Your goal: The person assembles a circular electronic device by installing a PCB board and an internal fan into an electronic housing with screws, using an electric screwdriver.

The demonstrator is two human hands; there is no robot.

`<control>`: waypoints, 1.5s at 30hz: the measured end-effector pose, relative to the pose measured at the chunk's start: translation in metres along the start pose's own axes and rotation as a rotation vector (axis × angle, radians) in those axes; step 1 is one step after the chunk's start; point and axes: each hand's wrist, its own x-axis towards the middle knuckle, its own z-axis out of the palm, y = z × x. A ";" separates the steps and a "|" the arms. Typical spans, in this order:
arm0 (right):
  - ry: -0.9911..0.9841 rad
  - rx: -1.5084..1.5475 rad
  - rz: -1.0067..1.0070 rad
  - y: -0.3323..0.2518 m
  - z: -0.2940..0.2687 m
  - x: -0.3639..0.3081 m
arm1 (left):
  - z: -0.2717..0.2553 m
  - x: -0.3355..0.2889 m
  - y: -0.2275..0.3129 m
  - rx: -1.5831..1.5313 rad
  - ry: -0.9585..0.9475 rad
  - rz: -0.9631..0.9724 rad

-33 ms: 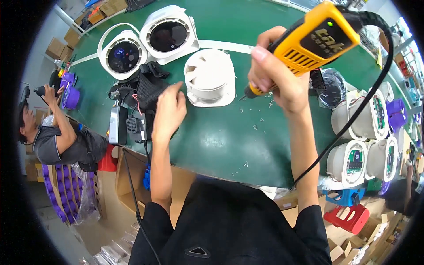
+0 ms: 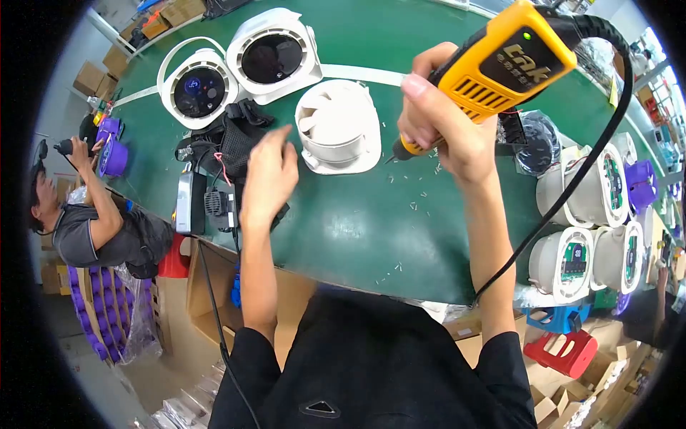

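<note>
My right hand (image 2: 450, 118) grips a yellow and black electric screwdriver (image 2: 493, 68), its green light lit and its tip slanting down to the left above the table. To the left of that tip, on the green table, sits a white plastic fan unit (image 2: 336, 129) with curved blades on a rounded base. My left hand (image 2: 270, 175) holds nothing; its fingers are loosely stretched out beside the fan unit, apart from it. Under and beyond this hand lies a black mesh bag (image 2: 239, 146) with straps.
Two white housings with round dark displays (image 2: 271, 58) stand at the back left. Small screws (image 2: 418, 206) are scattered on the table (image 2: 343, 236). White housings with green circuit boards (image 2: 575, 261) stand at the right, near the screwdriver's cable (image 2: 572, 189). Another person (image 2: 103, 222) works at the left.
My left hand has shifted slightly left, away from the fan unit, which has turned a little. The screwdriver and my right hand have moved slightly left.
</note>
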 end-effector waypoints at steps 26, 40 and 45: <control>0.233 -0.074 0.315 -0.013 0.030 0.036 | 0.000 0.098 0.041 0.096 -0.503 0.521; 0.212 0.048 0.185 0.014 0.025 0.037 | -0.001 0.096 0.043 0.126 -0.468 0.536; 0.268 -0.049 0.292 -0.006 0.036 0.035 | -0.001 0.097 0.042 0.091 -0.479 0.544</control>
